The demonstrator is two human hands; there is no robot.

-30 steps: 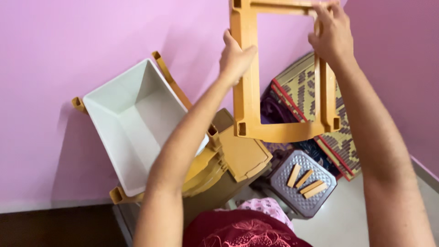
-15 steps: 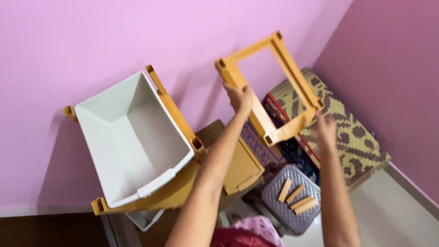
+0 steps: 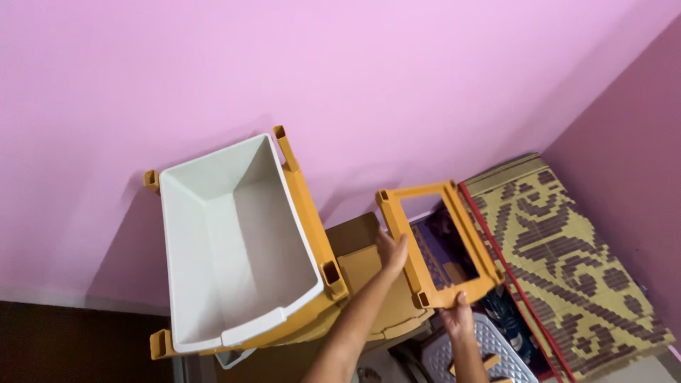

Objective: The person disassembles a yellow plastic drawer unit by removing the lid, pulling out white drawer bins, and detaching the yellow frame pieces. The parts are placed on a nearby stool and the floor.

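- The work in hand looks like putting together a plastic drawer unit, and I judge it partly done: one tier already stands assembled while another piece is in the air.
- The white drawer (image 3: 234,245) sits open-topped inside an orange frame whose corner posts (image 3: 331,273) stick up with hollow sockets showing, close against the pink wall (image 3: 340,78).
- The left hand (image 3: 392,254) grasps the near-left rail of a loose orange frame (image 3: 438,245), fingers wrapped round it.
- The right hand (image 3: 459,318) holds the bottom rail of that same frame from beneath, pinching its edge.
- The loose frame is an empty rectangle, tilted, held above a woven mat (image 3: 567,262) and some dark bags, just to the right of the standing tier and apart from it.
- It is not yet seated on any posts; its corner sockets are free.
- A flat orange panel (image 3: 372,280), perhaps the top, lies under the left forearm beside the standing tier, not fitted.
- A grey stool (image 3: 496,347) at the lower right carries small orange connector pieces (image 3: 489,362), only partly in view; they appear unused.
- What seems left, as a judgement: place the held frame, fit the connector pieces and put on the flat panel.
- A second white piece (image 3: 230,356) peeks out below the standing tier; whether it is another drawer cannot be told.
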